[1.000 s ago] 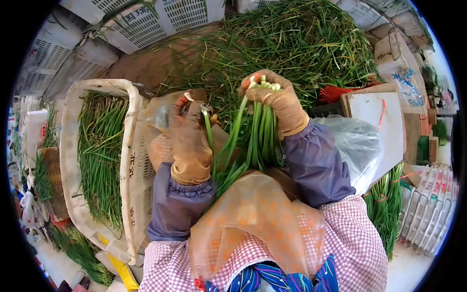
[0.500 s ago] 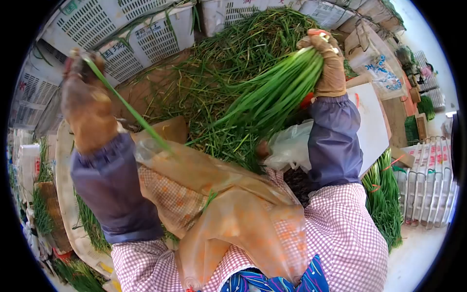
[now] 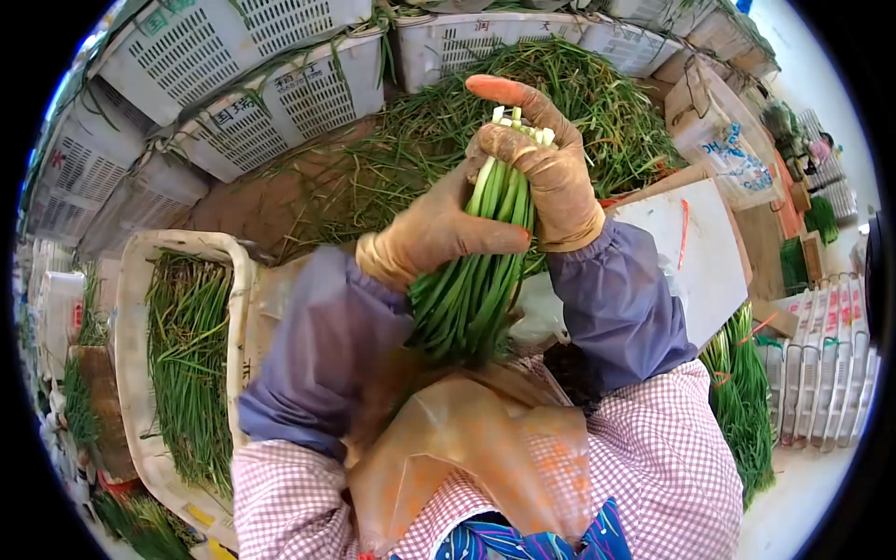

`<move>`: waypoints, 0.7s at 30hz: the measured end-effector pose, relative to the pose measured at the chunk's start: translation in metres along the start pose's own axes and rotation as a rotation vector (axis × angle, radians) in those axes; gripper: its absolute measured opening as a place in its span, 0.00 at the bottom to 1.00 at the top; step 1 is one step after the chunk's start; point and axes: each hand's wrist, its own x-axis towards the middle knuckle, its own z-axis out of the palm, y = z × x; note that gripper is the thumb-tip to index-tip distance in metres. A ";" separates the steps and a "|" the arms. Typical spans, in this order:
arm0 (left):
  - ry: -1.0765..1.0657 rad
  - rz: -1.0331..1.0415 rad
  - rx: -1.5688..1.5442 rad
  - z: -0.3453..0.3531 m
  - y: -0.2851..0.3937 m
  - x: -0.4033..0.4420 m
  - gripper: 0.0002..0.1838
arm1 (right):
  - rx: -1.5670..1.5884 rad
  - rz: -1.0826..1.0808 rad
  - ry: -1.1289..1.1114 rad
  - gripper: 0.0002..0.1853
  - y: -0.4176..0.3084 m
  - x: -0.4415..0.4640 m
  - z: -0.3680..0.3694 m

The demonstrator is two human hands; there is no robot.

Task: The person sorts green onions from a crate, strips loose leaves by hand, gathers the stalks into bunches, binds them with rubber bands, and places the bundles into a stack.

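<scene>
A bunch of garlic chives (image 3: 474,303) hangs in front of my chest, its cut white ends up and its green leaves pointing down. My gloved right hand (image 3: 553,177) is closed around the bunch just below the white ends, with the orange-tipped index finger stretched out above them. Lower down, my gloved left hand (image 3: 434,233) wraps the stalks from the left, its thumb across their front. Its other fingers are mostly hidden behind the stalks. Behind both hands lies a heap of loose green leaves (image 3: 597,112).
To the left, a pale plastic tub (image 3: 245,308) holds more chives. White slatted crates (image 3: 308,89) line the back. A white board (image 3: 705,252) with a red band (image 3: 684,221) on it is at the right, beside banded chives (image 3: 747,401).
My left hand has come from the far left, where it held a single green stalk, onto the bunch. My right hand has moved left and turned the bunch more upright.
</scene>
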 end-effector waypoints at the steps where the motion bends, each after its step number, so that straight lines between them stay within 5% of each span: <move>1: -0.001 -0.006 0.006 0.000 -0.011 -0.006 0.44 | -0.064 0.030 0.100 0.13 0.002 -0.003 0.005; 4: 0.179 -0.044 -0.008 0.004 -0.027 -0.023 0.32 | -0.530 -0.132 0.033 0.08 0.026 -0.006 0.005; 6: 0.165 -0.138 -0.229 0.005 -0.030 -0.032 0.26 | -0.546 -0.119 0.013 0.05 0.031 -0.005 0.006; 10: 0.298 -0.178 -0.185 -0.001 -0.033 -0.050 0.23 | -0.892 -0.086 -0.149 0.06 0.036 0.021 0.010; 13: 0.317 -0.069 -0.216 -0.006 -0.029 -0.063 0.23 | -0.275 0.232 0.079 0.13 0.032 0.047 0.008; 15: 0.366 -0.079 -0.257 -0.003 -0.029 -0.068 0.22 | -0.205 0.064 0.157 0.15 0.023 0.060 -0.011; 17: 0.443 -0.063 -0.352 -0.024 -0.006 -0.090 0.20 | -0.232 0.003 0.020 0.17 0.027 0.085 0.018; 19: 0.390 -0.114 -0.372 -0.026 -0.028 -0.083 0.18 | -0.486 0.109 -0.014 0.31 0.017 0.030 0.023; 20: 0.363 -0.088 -0.304 -0.019 -0.041 -0.072 0.22 | -0.579 -0.139 -0.188 0.42 0.030 -0.002 0.035; 21: 0.338 -0.060 -0.237 -0.018 -0.054 -0.058 0.25 | -0.696 -0.205 -0.223 0.42 0.029 -0.015 0.025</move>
